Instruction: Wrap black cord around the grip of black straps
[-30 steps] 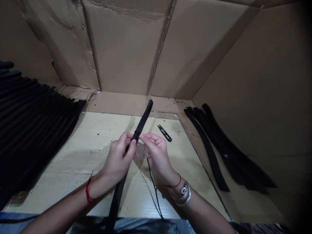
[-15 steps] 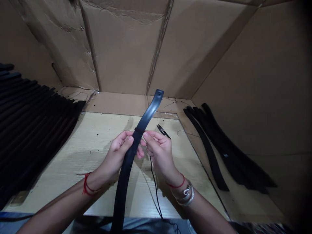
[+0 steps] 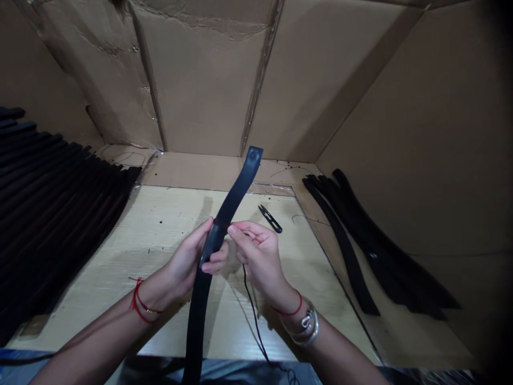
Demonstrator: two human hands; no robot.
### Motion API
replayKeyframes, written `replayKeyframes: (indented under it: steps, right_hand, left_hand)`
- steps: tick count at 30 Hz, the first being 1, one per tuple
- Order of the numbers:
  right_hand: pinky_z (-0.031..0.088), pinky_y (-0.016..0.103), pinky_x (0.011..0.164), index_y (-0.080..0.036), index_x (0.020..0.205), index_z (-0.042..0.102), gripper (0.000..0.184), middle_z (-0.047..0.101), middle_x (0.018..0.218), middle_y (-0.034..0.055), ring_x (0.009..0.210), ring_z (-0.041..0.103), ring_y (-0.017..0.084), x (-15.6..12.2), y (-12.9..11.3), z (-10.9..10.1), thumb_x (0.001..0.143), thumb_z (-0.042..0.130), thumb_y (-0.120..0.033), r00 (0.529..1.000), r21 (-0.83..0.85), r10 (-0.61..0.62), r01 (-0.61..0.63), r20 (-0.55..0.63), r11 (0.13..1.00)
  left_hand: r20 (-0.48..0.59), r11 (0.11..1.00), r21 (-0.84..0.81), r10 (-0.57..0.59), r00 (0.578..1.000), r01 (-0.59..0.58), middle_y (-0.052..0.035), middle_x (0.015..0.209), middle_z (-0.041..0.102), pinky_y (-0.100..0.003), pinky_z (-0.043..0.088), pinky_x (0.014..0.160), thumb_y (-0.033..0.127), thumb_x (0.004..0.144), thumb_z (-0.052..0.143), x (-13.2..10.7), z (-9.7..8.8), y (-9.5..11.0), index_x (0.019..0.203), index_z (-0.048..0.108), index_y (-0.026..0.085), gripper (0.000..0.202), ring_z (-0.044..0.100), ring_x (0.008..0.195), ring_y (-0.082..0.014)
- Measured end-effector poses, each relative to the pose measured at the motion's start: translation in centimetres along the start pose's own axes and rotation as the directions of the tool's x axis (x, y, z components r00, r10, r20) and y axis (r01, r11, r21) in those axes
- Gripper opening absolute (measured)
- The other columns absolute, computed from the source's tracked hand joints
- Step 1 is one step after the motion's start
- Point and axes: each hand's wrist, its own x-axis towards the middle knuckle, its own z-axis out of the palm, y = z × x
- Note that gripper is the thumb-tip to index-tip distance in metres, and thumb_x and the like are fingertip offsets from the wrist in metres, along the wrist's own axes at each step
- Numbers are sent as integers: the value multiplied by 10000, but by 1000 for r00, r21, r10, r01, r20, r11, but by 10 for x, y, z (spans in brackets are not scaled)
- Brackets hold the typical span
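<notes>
A long black strap [image 3: 239, 193] rises from my lap over the table, its far end tilted up with a round hole or stud in it. My left hand [image 3: 187, 263] is closed around the strap's middle, fingers curled across its face. A dark band of cord [image 3: 222, 221] crosses the strap just above those fingers. At the strap's right edge, my right hand [image 3: 261, 259] pinches the black cord [image 3: 255, 313], whose tail hangs below the palm toward my lap. Beyond the right hand, black thread snips [image 3: 271, 219] lie on the table.
Many black straps [image 3: 60, 214] are stacked at the left. Several more straps [image 3: 372, 246] lie along the right side. Cardboard walls [image 3: 208, 80] enclose the back and sides of the pale tabletop [image 3: 156, 235]. Loose thread bits are scattered about.
The strap has turned over about its length, showing its other face. My left fingers now curl over its front. My right hand has shifted slightly left and down, uncovering more of the snips.
</notes>
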Motion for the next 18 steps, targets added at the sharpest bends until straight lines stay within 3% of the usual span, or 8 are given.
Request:
replayKeyframes:
  steps: [6, 9, 14, 18]
  right_hand:
    - [244, 195, 350, -158, 702, 699, 159, 614, 590, 6, 422, 387, 62, 0, 3, 1, 694, 778, -295, 1000, -12, -1, 1, -1, 1000]
    - [240, 190, 352, -155, 686, 690, 167, 622, 602, 11, 423, 381, 57, -1, 5, 1, 699, 775, -298, 1000, -3, 0, 0, -13, 1000]
    - [254, 195, 352, -161, 693, 699, 161, 583, 548, -6, 407, 379, 62, -2, 6, 0, 717, 763, -307, 1000, -41, -10, 10, -12, 999]
    - [242, 195, 352, -154, 710, 719, 149, 633, 602, 14, 403, 377, 56, -1, 7, 1, 722, 759, -297, 1000, -18, 11, -11, 26, 1000]
  left_hand:
    - [30, 995, 48, -85, 996, 84, 66, 428, 175, -162, 178, 372, 531, 1000, 136, 2, -5, 0, 489, 321, 166, 654, 142, 340, -35]
    - [20, 995, 50, -85, 996, 84, 76, 422, 171, -162, 178, 367, 530, 1003, 149, 2, -5, -1, 518, 361, 164, 643, 140, 330, -36]
    - [-26, 995, 62, -73, 997, 75, 79, 410, 276, -150, 163, 350, 539, 1003, 190, 2, -6, -2, 739, 519, 154, 570, 189, 300, -40]
    - [-20, 995, 47, -89, 996, 90, 75, 371, 274, -156, 183, 331, 557, 989, 160, 3, -9, -2, 695, 507, 153, 609, 210, 267, -44]
